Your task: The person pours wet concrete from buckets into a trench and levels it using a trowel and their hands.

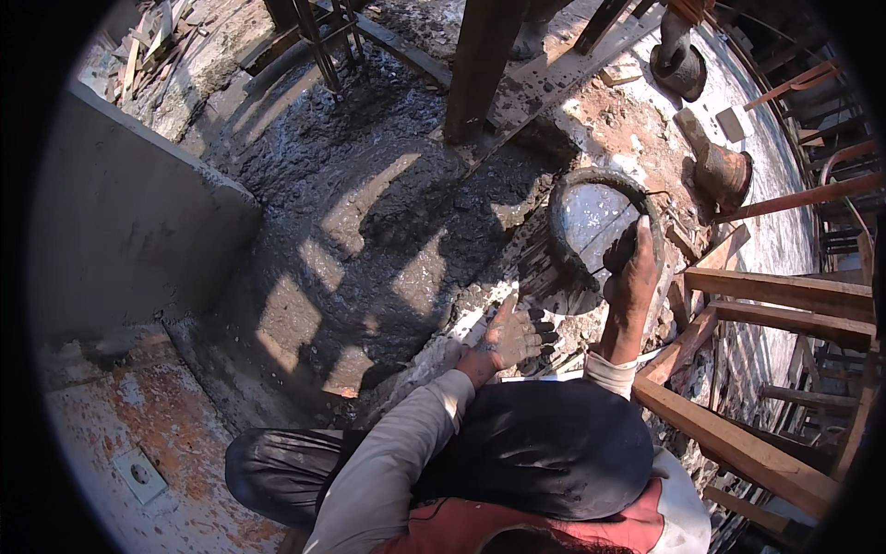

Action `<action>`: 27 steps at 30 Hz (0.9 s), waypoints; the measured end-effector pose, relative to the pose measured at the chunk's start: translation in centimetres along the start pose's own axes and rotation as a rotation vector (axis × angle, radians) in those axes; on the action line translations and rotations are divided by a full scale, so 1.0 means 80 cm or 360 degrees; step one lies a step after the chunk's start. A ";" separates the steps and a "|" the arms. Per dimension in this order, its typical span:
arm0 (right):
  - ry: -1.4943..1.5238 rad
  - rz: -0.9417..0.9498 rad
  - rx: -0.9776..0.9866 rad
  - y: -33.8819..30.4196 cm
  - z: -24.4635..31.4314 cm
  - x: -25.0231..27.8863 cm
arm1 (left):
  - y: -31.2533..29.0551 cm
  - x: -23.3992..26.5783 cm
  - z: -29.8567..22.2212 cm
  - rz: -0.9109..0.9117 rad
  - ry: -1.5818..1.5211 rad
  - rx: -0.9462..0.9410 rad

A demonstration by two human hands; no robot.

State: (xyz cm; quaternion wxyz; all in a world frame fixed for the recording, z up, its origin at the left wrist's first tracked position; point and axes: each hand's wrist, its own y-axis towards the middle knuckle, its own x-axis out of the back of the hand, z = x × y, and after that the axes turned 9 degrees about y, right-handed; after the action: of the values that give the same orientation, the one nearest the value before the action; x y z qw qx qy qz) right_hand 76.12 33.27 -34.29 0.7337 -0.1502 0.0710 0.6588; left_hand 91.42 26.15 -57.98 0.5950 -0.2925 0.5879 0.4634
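My right hand [630,277] is closed on the near right rim of a round bucket [560,217], whose rim is caked with grey cement. A thin dark wire runs across its pale inside. My left hand [520,337] is just below and left of the bucket, fingers spread and smeared with grey, holding nothing I can see. Wet grey concrete [369,212] spreads ahead and to the left of both hands, lumpy at the far side and striped with sunlight.
A wooden post [482,69] stands in the concrete, with steel rebar [318,46] to its left. A smooth grey wall [138,212] rises at left. Orange-brown buckets [724,175] lie at far right. Timber beams [738,443] cross near my right side. A socket [140,475] sits lower left.
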 end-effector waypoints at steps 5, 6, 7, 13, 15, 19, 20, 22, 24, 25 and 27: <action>0.0329 0.0393 -0.0311 -0.071 0.001 -0.027 | -0.079 -0.008 0.051 -0.0983 0.0050 0.0131; 0.0370 0.0424 -0.0363 -0.092 0.011 -0.054 | -0.092 -0.015 0.055 -0.1103 0.0094 0.0132; 0.0400 0.0436 -0.0409 -0.106 0.018 -0.066 | -0.094 -0.020 0.054 -0.1151 0.0135 0.0113; 0.1307 0.1531 -0.1003 -0.154 0.041 -0.091 | -0.100 -0.084 -0.013 -0.1201 0.0402 -0.0471; 0.0844 0.1235 -0.0826 -0.150 0.017 -0.073 | -0.104 -0.102 -0.057 -0.1213 0.0536 -0.0737; 0.0692 0.1205 -0.0659 -0.123 0.032 -0.115 | -0.126 -0.153 -0.145 -0.1118 0.0738 -0.1256; 0.0583 0.1168 -0.0597 -0.113 0.024 -0.122 | -0.141 -0.168 -0.171 -0.1064 0.0804 -0.1401; 0.0320 0.1177 -0.0476 -0.096 -0.003 -0.133 | -0.166 -0.206 -0.225 -0.0958 0.0935 -0.1670; 0.0161 0.1359 -0.0279 -0.085 -0.035 -0.148 | -0.178 -0.234 -0.269 -0.0785 0.1052 -0.1837; 0.0063 0.1436 -0.0175 -0.080 -0.047 -0.153 | -0.171 -0.239 -0.288 -0.0740 0.1084 -0.1871; 0.0017 0.1214 -0.0260 -0.052 -0.074 -0.154 | -0.155 -0.252 -0.312 -0.0851 0.1118 -0.1932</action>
State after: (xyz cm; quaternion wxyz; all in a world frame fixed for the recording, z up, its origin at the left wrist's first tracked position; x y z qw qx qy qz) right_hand 79.31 19.42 -35.62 0.4212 -0.1743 0.0730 0.8871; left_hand 94.24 -5.29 -44.30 0.1989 -0.8329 0.2932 0.4252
